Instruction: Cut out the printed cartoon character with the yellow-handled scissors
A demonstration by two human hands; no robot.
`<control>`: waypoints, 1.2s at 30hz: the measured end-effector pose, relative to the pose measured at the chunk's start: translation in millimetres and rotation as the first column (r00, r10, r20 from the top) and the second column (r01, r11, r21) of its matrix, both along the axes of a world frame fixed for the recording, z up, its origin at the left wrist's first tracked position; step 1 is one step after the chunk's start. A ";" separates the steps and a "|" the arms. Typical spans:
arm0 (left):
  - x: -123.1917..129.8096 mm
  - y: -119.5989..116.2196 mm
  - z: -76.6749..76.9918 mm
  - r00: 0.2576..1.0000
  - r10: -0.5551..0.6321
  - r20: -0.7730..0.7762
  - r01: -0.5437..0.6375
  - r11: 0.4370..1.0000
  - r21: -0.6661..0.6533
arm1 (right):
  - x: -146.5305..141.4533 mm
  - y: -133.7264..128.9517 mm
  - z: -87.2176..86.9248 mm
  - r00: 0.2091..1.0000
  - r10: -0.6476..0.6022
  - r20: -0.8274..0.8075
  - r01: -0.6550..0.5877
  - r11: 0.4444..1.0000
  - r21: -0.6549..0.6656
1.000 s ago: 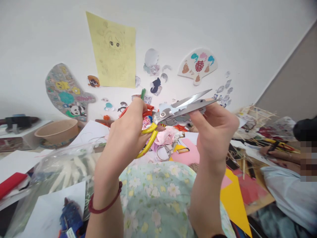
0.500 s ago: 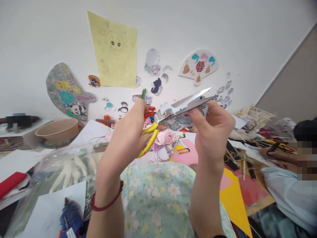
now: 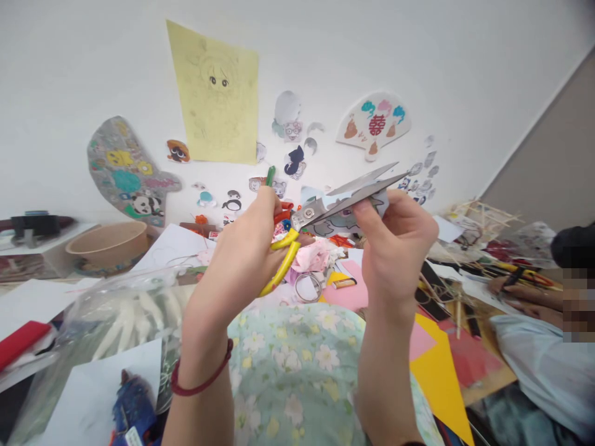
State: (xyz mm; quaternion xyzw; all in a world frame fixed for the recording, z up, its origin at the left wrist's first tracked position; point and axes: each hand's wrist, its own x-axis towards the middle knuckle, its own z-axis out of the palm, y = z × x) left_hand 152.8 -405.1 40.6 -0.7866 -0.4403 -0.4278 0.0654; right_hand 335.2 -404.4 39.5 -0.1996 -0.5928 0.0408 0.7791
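The left hand [image 3: 244, 244] is gripping the scissors [image 3: 309, 213] by their handles; the right hand [image 3: 395, 251], near the scissors' tips, is pinching the paper [image 3: 341, 224], which is showing beneath the scissors' lower blade.

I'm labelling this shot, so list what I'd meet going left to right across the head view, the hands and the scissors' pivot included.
Red object → bowl → left hand → scissors' pivot → right hand → co-worker's sleeve.
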 end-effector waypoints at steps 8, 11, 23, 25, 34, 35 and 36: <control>4.2 2.3 0.9 0.998 0.027 -0.056 -0.031 0.997 -0.070 | -1.7 10.6 -0.2 0.999 0.012 -0.045 -0.012 1.000 -0.001; 7.0 5.5 -0.4 0.996 0.054 -0.078 -0.060 0.995 -0.084 | -1.1 19.4 -2.5 0.997 0.039 -0.059 -0.041 0.999 -0.017; 13.9 43.5 -15.9 0.988 0.085 -0.131 -0.118 0.957 -0.266 | 5.9 65.9 -22.4 0.995 0.053 -0.079 -0.073 0.959 -0.274; 15.8 52.7 -22.0 0.987 0.102 -0.122 -0.134 0.943 -0.303 | 7.7 74.4 -26.8 0.996 0.030 -0.086 -0.059 0.931 -0.360; 23.7 70.8 -36.3 0.993 0.117 -0.018 -0.115 0.926 -0.359 | 12.0 93.2 -36.8 0.995 -0.003 -0.102 -0.040 0.906 -0.421; 25.0 71.5 -37.0 0.993 0.116 -0.003 -0.110 0.927 -0.358 | 11.9 93.0 -36.8 0.995 -0.005 -0.104 -0.039 0.907 -0.420; 26.3 72.2 -37.7 0.993 0.115 0.010 -0.104 0.929 -0.356 | 11.9 92.7 -36.7 0.994 -0.006 -0.107 -0.039 0.908 -0.417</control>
